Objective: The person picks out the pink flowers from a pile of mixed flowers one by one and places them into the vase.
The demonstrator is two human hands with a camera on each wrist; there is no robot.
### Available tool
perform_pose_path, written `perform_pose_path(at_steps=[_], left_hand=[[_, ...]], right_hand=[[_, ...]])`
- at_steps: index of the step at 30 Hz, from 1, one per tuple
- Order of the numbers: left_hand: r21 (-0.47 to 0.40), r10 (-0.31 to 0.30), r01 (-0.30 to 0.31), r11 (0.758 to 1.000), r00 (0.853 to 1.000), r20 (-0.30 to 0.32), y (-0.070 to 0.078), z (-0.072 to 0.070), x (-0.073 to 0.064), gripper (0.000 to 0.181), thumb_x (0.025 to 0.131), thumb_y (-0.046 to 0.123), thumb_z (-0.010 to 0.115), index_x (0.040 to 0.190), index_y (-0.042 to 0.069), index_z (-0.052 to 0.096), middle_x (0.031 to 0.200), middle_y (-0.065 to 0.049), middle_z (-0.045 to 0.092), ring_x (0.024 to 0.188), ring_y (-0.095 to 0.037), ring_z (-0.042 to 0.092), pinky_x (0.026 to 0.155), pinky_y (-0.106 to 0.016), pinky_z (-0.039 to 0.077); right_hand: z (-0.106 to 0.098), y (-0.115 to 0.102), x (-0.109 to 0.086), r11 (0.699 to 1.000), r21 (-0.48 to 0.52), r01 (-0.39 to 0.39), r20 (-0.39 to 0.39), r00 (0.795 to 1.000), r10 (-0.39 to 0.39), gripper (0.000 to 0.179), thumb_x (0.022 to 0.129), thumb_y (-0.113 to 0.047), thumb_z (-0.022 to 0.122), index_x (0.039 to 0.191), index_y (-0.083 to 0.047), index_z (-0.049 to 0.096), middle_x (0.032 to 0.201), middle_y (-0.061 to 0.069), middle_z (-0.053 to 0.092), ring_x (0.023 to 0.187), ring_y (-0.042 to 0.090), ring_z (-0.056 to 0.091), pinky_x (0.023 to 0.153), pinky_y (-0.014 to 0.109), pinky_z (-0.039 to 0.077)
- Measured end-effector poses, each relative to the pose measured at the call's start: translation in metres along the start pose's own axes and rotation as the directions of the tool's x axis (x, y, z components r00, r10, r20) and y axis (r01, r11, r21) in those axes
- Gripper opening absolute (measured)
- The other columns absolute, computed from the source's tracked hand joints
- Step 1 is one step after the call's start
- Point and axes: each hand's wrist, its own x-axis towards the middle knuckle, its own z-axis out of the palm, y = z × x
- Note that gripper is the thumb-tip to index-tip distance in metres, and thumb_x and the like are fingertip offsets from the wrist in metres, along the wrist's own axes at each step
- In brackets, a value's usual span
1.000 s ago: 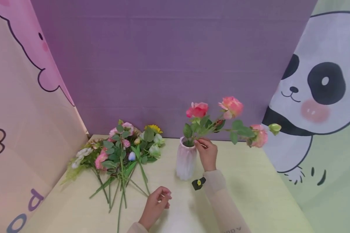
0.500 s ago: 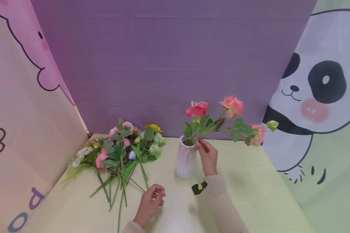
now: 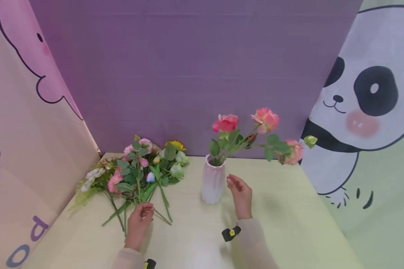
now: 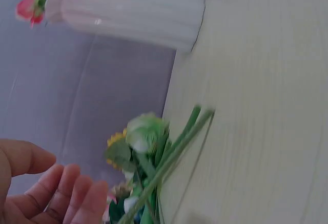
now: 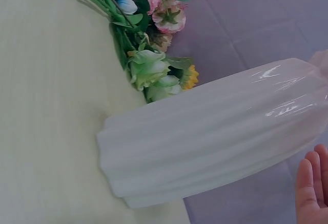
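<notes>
A ribbed vase [image 3: 213,185], pink fading to white, stands upright on the table in the head view. Pink-red roses [image 3: 227,123] with green leaves rise from its mouth, one branch leaning far right. Beside the vase, my right hand [image 3: 241,196] is apart from it, fingers loosely bent and holding nothing. My left hand [image 3: 139,224] hovers over the stems of a flower pile [image 3: 131,168] left of the vase. In the left wrist view, a gap shows between the thumb [image 4: 31,157] and the other fingers, with green stems [image 4: 174,157] beyond them.
The pile mixes pink blooms, a yellow flower [image 3: 176,145], a blue-white tulip [image 3: 150,177] and white flowers [image 3: 94,175]. A purple backdrop [image 3: 195,74] stands behind the pale table [image 3: 289,224]. Printed cloths, one with a panda [image 3: 373,108], line both sides.
My right hand has let go at the vase mouth and drawn back toward me. My left hand has moved left, over the pile's stems. The roses stay in the vase.
</notes>
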Motion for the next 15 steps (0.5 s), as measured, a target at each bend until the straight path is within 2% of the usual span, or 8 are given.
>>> perform_pose_path(at_steps=[5, 10, 15], left_hand=[[0.104, -0.017, 0.024, 0.994, 0.997, -0.075, -0.008, -0.018, 0.010, 0.023, 0.093, 0.010, 0.055, 0.113, -0.001, 0.059, 0.105, -0.016, 0.062, 0.085, -0.013, 0.054, 0.070, -0.019, 0.048], [0.160, 0.032, -0.011, 0.987, 0.991, -0.128, -0.016, -0.024, 0.017, 0.021, 0.091, 0.009, 0.057, 0.110, -0.001, 0.061, 0.105, -0.016, 0.064, 0.089, -0.020, 0.058, 0.075, -0.024, 0.047], [0.223, 0.017, 0.008, 0.975, 0.994, -0.109, -0.020, -0.028, 0.022, 0.028, 0.090, 0.009, 0.057, 0.113, -0.005, 0.058, 0.106, -0.021, 0.063, 0.093, -0.034, 0.061, 0.079, -0.039, 0.051]], right_hand=[[-0.005, 0.012, -0.009, 0.999, -0.010, -0.044, 0.013, 0.999, 0.044, 0.036, 0.088, -0.019, 0.067, 0.116, 0.002, 0.062, 0.114, 0.017, 0.065, 0.090, 0.002, 0.063, 0.082, 0.018, 0.051], [-0.008, 0.019, -0.018, 0.997, -0.017, -0.072, 0.017, 0.997, 0.072, 0.035, 0.088, -0.022, 0.068, 0.114, 0.000, 0.063, 0.111, 0.015, 0.067, 0.091, 0.006, 0.063, 0.082, 0.019, 0.052], [-0.011, 0.024, -0.025, 0.996, 0.005, -0.094, 0.023, 0.995, 0.093, 0.034, 0.088, -0.017, 0.067, 0.115, 0.004, 0.062, 0.111, 0.017, 0.066, 0.094, 0.013, 0.064, 0.083, 0.021, 0.052]])
